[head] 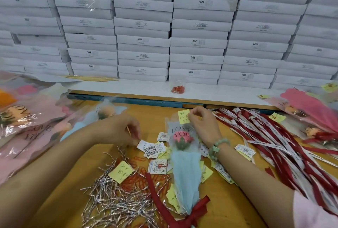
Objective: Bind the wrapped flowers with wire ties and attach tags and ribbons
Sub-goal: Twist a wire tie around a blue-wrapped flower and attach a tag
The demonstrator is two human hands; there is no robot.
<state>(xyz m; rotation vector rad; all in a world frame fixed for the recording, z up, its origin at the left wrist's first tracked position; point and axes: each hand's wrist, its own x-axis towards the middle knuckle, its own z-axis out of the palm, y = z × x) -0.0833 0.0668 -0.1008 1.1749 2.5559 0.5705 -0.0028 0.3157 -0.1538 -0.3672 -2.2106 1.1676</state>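
At the wrapped flower's (183, 156) top edge, right hand (203, 124) pinched yellow tag (184, 117), left hand (123, 129) hovered beside paper tags (151, 150), grip unclear.

The orange wooden table (228, 200) is carrying a heap of silver wire ties (113, 204) at the near left, a blue-wrapped flower (183, 162) lying mid-table over scattered tags (151, 150) and yellow notes (206, 173), and red and white ribbons (274, 145) spreading across the right.

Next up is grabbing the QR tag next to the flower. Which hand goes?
Left. The left hand is right beside the QR tag, while the right hand is busy pinching the yellow note at the top of the wrapped flower.
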